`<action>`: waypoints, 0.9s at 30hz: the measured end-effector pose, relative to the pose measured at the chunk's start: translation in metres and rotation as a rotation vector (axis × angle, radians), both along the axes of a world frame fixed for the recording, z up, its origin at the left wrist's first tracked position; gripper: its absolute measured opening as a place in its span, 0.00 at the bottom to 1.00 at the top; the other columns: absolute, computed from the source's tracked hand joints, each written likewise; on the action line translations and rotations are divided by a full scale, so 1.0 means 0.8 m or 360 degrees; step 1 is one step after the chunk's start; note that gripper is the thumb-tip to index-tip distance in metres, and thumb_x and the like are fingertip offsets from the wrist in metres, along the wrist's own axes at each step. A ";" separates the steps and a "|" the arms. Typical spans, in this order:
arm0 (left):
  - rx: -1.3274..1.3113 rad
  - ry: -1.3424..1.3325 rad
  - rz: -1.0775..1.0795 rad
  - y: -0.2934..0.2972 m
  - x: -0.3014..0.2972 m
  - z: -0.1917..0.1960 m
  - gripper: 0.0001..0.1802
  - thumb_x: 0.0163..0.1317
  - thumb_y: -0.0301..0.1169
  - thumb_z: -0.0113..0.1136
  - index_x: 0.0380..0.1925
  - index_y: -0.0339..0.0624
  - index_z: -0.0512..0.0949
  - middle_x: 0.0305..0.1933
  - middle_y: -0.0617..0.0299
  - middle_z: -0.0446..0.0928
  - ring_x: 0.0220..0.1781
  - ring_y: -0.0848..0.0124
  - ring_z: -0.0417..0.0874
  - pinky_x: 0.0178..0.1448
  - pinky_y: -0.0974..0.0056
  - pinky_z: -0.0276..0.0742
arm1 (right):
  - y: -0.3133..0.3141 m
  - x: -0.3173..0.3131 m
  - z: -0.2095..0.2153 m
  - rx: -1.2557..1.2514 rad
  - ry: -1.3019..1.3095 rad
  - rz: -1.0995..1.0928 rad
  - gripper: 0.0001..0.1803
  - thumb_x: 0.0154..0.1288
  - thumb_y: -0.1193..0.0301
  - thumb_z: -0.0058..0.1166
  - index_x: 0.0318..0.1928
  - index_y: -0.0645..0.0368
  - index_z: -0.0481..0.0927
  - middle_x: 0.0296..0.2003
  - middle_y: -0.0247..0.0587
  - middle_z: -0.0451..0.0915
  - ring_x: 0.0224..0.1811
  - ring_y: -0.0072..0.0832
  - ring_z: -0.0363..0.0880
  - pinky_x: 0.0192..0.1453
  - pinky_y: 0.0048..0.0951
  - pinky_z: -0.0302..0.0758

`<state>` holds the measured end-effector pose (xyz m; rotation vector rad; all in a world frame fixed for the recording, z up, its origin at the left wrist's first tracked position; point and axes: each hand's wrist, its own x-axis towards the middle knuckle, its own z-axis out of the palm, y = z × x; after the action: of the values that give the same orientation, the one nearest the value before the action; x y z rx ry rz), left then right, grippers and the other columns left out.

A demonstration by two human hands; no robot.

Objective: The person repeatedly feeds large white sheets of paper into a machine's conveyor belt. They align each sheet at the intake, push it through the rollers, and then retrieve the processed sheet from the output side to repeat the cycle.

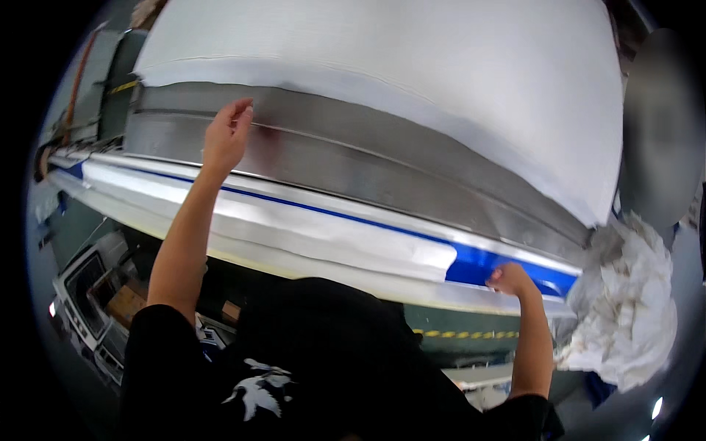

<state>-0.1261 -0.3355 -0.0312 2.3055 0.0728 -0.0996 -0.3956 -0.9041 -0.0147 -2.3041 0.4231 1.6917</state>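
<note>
The person leans over a long ironing machine with both arms stretched out. The left hand (226, 137) is raised with its fingers loosely spread and slightly curled, holding nothing, its fingertips at the curved grey metal hood (353, 158) of the machine. Just above that hand a broad white sheet (412, 81) lies smooth over the top of the machine, its lower edge running along the hood. The right hand (510, 279) is well apart from the left, lower and to the side, closed into a fist at the blue feed belt (482, 264); whether it pinches anything I cannot tell. Between the two hands a flat white cloth (294, 228) lies stretched on the belt, its end just beside the right hand. Beyond the right hand a crumpled heap of white linen (632, 309) is piled up
</note>
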 end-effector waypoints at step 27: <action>0.0612 -0.0538 0.0119 0.150 0.063 -0.050 0.24 0.53 0.35 0.55 0.52 0.41 0.70 0.60 0.51 0.66 0.65 0.55 0.64 0.68 0.52 0.57 | 0.794 0.645 0.006 0.1208 -0.1673 0.0399 0.11 0.58 0.64 0.53 0.34 0.57 0.80 0.31 0.44 0.82 0.34 0.41 0.80 0.41 0.36 0.75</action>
<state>-0.0760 -0.2157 -0.0711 2.6644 0.0044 0.3727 0.1202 -0.2691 -0.0095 -2.2482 -0.6213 0.3527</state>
